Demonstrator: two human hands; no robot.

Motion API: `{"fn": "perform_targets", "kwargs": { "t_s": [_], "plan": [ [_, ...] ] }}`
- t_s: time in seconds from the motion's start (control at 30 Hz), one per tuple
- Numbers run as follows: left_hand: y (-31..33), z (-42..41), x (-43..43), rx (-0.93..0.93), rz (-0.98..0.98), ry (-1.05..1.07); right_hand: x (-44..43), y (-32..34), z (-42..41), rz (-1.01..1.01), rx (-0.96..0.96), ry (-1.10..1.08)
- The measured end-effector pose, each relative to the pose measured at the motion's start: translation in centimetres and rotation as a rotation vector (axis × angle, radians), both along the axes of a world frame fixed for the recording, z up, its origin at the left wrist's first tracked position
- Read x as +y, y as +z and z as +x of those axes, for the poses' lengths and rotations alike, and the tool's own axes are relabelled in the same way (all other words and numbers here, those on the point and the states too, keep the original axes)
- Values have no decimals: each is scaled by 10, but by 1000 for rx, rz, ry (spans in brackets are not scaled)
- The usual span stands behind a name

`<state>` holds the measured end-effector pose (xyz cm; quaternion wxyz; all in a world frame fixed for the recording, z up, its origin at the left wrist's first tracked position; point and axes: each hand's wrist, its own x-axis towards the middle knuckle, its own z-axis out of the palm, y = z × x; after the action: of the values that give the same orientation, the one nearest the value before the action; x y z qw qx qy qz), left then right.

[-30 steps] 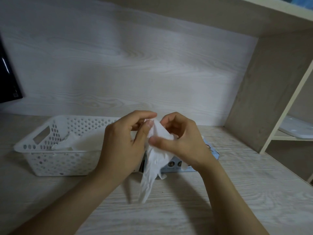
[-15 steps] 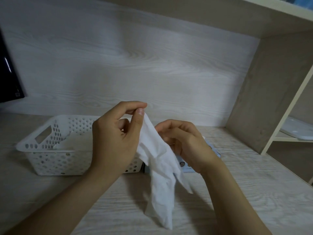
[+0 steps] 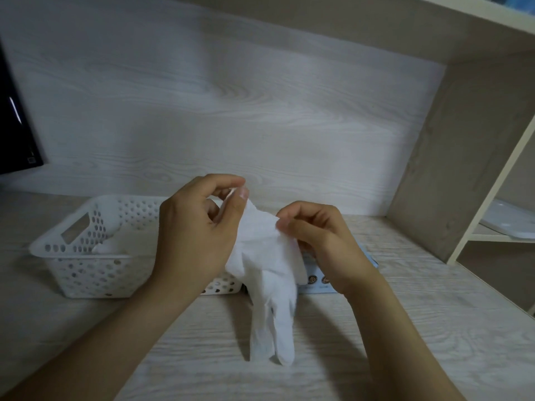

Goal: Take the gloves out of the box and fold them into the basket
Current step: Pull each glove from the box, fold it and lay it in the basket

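Both hands are raised over the desk [image 3: 405, 328] and share one disposable white glove [image 3: 269, 273]. The left hand [image 3: 197, 235] pinches the top edge of the cuff between thumb and forefinger, its other fingers curled loosely behind. The right hand [image 3: 324, 241], slightly lower, pinches the cuff's opposite edge between thumb and curled fingers. With the cuff stretched between the two grips, the glove hangs below them with its long axis close to vertical, leaning a little to the right. Its finger end points down at the desk; whether the tips touch the surface or hang just above it cannot be told. What matters for the next move is where the white perforated basket [image 3: 58, 250] lies. It sits to the left of the glove and a little farther back, with its right end hidden behind the left hand and wrist. Inside it lie what look like folded white gloves [image 3: 130, 241]. The left hand is therefore nearer the basket, and the right hand would have to cross over the glove to reach it. The blue glove box [image 3: 317, 282] lies flat on the desk behind the right wrist, just beside the basket's right end. As I judge it, the glove is out of the box but not yet folded. The hanging length would probably need doubling up along that vertical axis before a short carry leftward into the basket.
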<state>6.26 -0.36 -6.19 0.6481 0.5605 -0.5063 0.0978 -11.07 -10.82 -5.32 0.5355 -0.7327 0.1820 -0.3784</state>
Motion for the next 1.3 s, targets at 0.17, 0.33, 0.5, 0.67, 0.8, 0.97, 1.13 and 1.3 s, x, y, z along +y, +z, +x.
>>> {"fn": "perform_targets", "kwargs": {
  "t_s": [0.17, 0.33, 0.5, 0.67, 0.8, 0.97, 1.13, 1.3],
  "plan": [
    [1, 4, 0, -79, 44, 48, 2, 1, -1, 191, -42, 133],
    [3, 9, -1, -54, 45, 23, -3, 0, -5, 140, 65, 152],
    [7, 11, -1, -39, 63, -12, -6, -3, -4, 138, 49, 79],
    [12, 25, -2, -51, 79, 10, -8, -6, 5, 233, 20, 81],
    [17, 47, 0, -92, 137, 78, -15, 3, 18, -101, 204, -241],
    [19, 73, 3, 19, 195, 97, -15, 12, 58, -512, 316, -509],
    [17, 103, 8, 190, 304, 68, -20, 11, 93, -673, 409, -567],
    [16, 128, 14, 318, 410, 95, -18, 17, 116, -835, 525, -525]
  ]
}}
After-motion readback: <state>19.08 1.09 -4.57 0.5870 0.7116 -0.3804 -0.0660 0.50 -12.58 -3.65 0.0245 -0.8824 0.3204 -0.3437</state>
